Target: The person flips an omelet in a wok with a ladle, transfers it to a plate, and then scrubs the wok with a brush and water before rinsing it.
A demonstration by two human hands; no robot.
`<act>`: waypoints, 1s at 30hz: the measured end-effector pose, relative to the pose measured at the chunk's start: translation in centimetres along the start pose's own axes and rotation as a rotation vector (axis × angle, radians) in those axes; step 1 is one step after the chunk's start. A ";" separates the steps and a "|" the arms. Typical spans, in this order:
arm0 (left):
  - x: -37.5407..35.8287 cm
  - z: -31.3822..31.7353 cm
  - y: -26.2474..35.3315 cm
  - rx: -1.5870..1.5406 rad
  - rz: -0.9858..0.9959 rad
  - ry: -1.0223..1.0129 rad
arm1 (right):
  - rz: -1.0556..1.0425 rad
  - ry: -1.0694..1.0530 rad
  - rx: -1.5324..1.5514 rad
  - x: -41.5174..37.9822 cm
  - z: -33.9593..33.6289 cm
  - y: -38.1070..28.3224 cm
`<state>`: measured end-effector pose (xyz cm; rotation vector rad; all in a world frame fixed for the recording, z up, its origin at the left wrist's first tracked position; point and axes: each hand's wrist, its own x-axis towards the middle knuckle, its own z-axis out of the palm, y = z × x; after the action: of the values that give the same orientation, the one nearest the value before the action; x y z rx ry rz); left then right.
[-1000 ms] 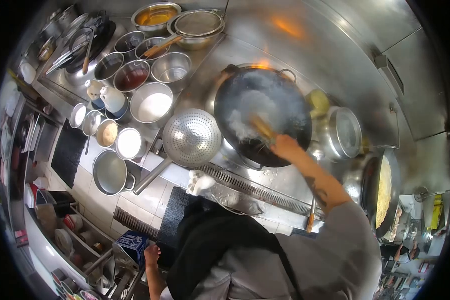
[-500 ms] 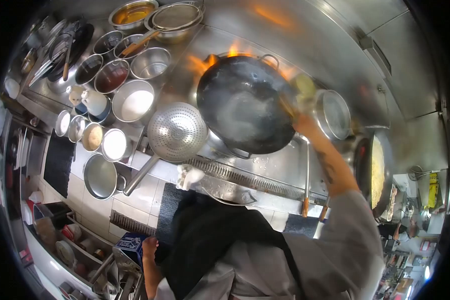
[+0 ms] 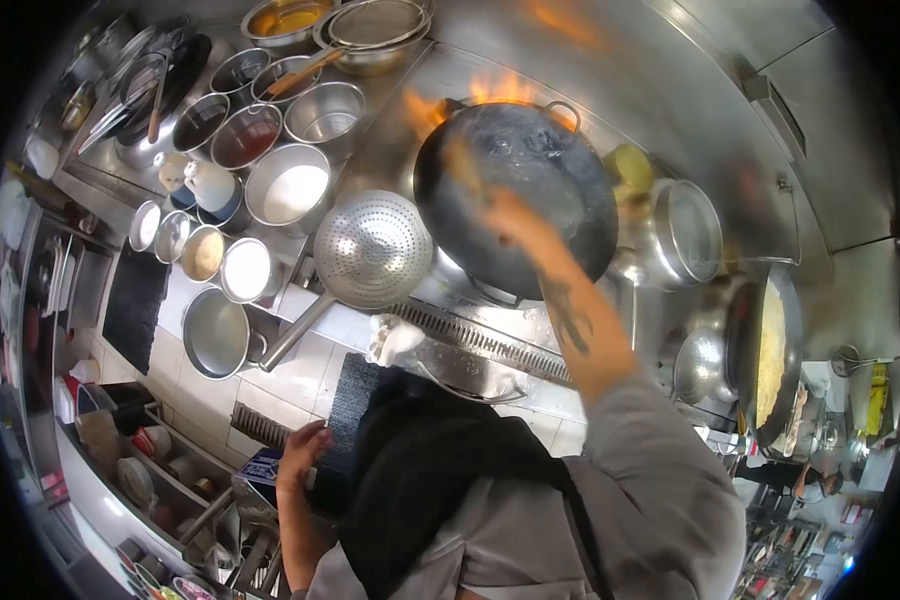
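Observation:
A dark wok (image 3: 570, 190) sits over the burner, with flames rising behind its far rim and water with steam inside. Reaching across it, my right hand (image 3: 518, 228) grips a yellowish-brown wok brush (image 3: 463, 165), smeared by motion, against the wok's left inner side. My left hand (image 3: 304, 452) hangs low beside my apron, its fingers loosely apart and holding nothing. Just to its left is a blue box (image 3: 260, 467). A perforated strainer ladle (image 3: 373, 250) rests left of the wok, its handle pointing down towards a steel pot (image 3: 217, 332).
Bowls of seasonings and liquids crowd the left counter, including a pot of white powder (image 3: 295, 187) and squeeze bottles (image 3: 210, 187). A white cloth (image 3: 394, 340) lies on the front edge by the drain grate (image 3: 470, 335). At right are a steel pan (image 3: 688, 232) and another wok (image 3: 773, 350).
My right hand has swept the brush from the wok's right side to its left. My left hand has risen slightly and its fingers have loosened. The view has shifted a little.

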<state>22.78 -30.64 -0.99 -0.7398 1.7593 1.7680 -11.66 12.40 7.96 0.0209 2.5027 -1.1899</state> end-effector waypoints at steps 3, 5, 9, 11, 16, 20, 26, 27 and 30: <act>0.1 0.2 -0.3 -0.110 -0.064 -0.067 | -0.095 -0.191 -0.279 -9.5 0.1 1.3; -0.6 1.0 1.9 -0.177 -0.010 -0.138 | 0.113 -0.222 -0.555 -11.5 -6.0 5.2; 0.4 1.8 3.5 -0.162 -0.011 -0.298 | 0.373 -0.114 -0.662 -7.6 -17.7 15.5; 0.2 1.6 3.7 -0.102 -0.008 -0.279 | 0.204 -0.109 -0.931 -8.5 -16.1 13.5; 2.0 2.4 6.0 0.043 0.062 -0.250 | -0.229 0.092 -1.323 -7.3 -13.5 12.7; 5.7 7.8 8.8 0.535 0.576 0.022 | -0.023 0.161 -0.476 2.4 -10.0 5.1; 6.1 14.4 12.7 1.130 0.852 0.289 | -0.071 0.047 -0.618 -4.3 0.1 7.5; 6.8 14.8 12.5 1.200 0.795 0.287 | -0.041 0.001 -0.587 -8.4 -1.6 4.5; 8.1 15.6 11.7 1.335 0.696 0.323 | 0.046 -0.017 -0.773 -10.5 -7.9 8.1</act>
<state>8.58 -15.16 1.55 0.2231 2.9999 0.3665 -3.02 25.03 9.99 -0.1293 2.7521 -0.1461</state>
